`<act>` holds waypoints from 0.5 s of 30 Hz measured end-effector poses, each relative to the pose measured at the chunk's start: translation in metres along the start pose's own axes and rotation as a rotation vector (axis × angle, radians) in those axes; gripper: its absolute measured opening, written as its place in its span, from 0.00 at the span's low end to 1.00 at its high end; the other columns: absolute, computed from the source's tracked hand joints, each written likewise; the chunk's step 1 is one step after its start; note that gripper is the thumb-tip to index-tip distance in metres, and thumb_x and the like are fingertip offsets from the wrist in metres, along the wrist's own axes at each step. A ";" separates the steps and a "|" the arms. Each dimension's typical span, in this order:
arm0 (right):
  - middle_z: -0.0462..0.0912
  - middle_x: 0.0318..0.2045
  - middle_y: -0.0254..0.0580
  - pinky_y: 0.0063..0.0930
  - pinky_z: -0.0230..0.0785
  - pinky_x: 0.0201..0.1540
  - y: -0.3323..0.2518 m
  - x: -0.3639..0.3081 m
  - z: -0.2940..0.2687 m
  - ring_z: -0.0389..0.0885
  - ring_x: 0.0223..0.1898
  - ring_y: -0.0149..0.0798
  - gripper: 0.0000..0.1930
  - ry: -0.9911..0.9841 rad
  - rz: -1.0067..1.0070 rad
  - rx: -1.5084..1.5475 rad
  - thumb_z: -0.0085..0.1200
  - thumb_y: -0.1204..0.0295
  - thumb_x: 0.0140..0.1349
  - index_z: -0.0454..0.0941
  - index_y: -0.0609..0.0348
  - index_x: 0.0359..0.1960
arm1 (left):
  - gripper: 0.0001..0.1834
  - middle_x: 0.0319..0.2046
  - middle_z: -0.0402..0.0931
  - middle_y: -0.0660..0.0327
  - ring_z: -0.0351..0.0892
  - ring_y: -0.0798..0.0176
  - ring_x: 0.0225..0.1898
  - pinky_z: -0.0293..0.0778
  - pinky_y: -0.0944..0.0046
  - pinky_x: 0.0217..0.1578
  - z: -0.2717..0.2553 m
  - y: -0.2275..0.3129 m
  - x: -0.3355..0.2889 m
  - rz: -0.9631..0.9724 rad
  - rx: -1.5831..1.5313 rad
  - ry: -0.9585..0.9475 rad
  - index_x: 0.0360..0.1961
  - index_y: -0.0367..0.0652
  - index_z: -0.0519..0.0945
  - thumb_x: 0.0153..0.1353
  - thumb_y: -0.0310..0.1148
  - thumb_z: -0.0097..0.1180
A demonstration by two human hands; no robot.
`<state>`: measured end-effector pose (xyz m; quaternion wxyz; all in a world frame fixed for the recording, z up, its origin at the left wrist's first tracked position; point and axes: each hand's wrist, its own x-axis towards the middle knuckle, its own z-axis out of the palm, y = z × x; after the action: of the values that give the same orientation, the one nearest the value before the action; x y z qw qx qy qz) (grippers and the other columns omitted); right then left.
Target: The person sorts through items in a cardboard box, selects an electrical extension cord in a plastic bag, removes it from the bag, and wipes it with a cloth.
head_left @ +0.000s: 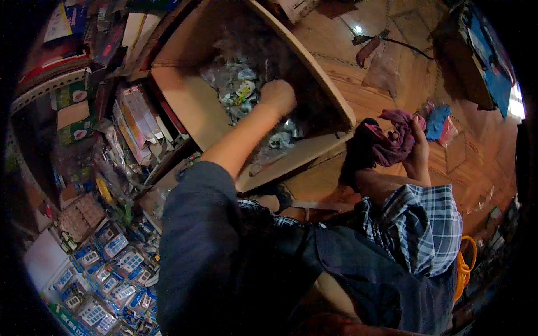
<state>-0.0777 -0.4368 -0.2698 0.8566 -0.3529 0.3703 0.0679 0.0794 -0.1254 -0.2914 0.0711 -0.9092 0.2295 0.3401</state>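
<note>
My left hand (278,96) reaches into a large open cardboard box (190,103), its fingers curled closed. Whatever it may hold is hidden. Beneath and around it lie crumpled clear plastic bags and small packaged items (238,78), with a yellow piece (243,93) close to the wrist. Off to the right, near my bent knee, my right hand (417,148) grips a bunched purple cloth (392,137). That cloth hangs outside the box, beyond its right corner.
Blister-packed goods (117,269) are heaped at lower left, below stacked cartons (140,120). A blue packet (437,121) lies on the wooden floor (476,162) beyond the cloth. Another box (482,61) stands far right, and an orange cable (464,269) coils beside my leg.
</note>
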 end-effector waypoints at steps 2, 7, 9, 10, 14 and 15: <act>0.77 0.28 0.39 0.22 0.72 0.26 0.000 0.001 0.002 0.76 0.24 0.32 0.17 0.024 -0.002 -0.011 0.43 0.60 0.63 0.70 0.62 0.43 | 0.12 0.24 0.77 0.52 0.77 0.49 0.30 0.73 0.54 0.32 0.017 -0.024 -0.018 0.098 -0.171 0.275 0.30 0.38 0.79 0.48 0.35 0.53; 0.76 0.27 0.39 0.21 0.71 0.24 0.000 0.003 0.002 0.75 0.23 0.32 0.17 -0.045 0.014 -0.029 0.42 0.59 0.63 0.70 0.62 0.42 | 0.10 0.20 0.72 0.59 0.72 0.65 0.26 0.68 0.63 0.29 0.038 -0.117 -0.072 0.037 -0.758 0.151 0.29 0.37 0.76 0.50 0.34 0.56; 0.76 0.27 0.39 0.21 0.71 0.24 0.001 0.003 0.005 0.75 0.23 0.32 0.17 -0.020 0.029 -0.039 0.42 0.59 0.63 0.70 0.61 0.41 | 0.09 0.21 0.72 0.63 0.69 0.70 0.27 0.66 0.66 0.29 0.038 -0.127 -0.082 0.023 -0.917 0.130 0.29 0.38 0.76 0.51 0.33 0.57; 0.76 0.27 0.38 0.21 0.71 0.24 -0.001 -0.003 0.008 0.75 0.23 0.31 0.17 0.014 0.028 -0.042 0.42 0.59 0.63 0.70 0.61 0.41 | 0.09 0.21 0.71 0.65 0.68 0.72 0.27 0.66 0.68 0.29 0.022 -0.121 -0.083 -0.005 -0.948 0.104 0.30 0.38 0.76 0.51 0.33 0.57; 0.76 0.27 0.38 0.22 0.71 0.24 0.001 0.002 -0.001 0.76 0.24 0.31 0.16 -0.065 0.019 -0.015 0.42 0.60 0.64 0.70 0.62 0.41 | 0.05 0.28 0.73 0.68 0.69 0.75 0.33 0.66 0.73 0.35 -0.022 -0.095 -0.100 0.027 -1.120 0.093 0.30 0.39 0.77 0.52 0.29 0.56; 0.76 0.27 0.38 0.22 0.71 0.24 0.001 0.003 -0.002 0.76 0.23 0.31 0.16 -0.075 0.020 -0.007 0.42 0.60 0.64 0.70 0.62 0.41 | 0.05 0.30 0.74 0.67 0.69 0.75 0.34 0.66 0.73 0.37 -0.025 -0.093 -0.101 0.037 -1.171 0.091 0.29 0.39 0.77 0.52 0.28 0.57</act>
<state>-0.0773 -0.4375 -0.2737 0.8679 -0.3493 0.3413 0.0905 0.0705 -0.0132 -0.2093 -0.4589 -0.8065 0.0219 0.3721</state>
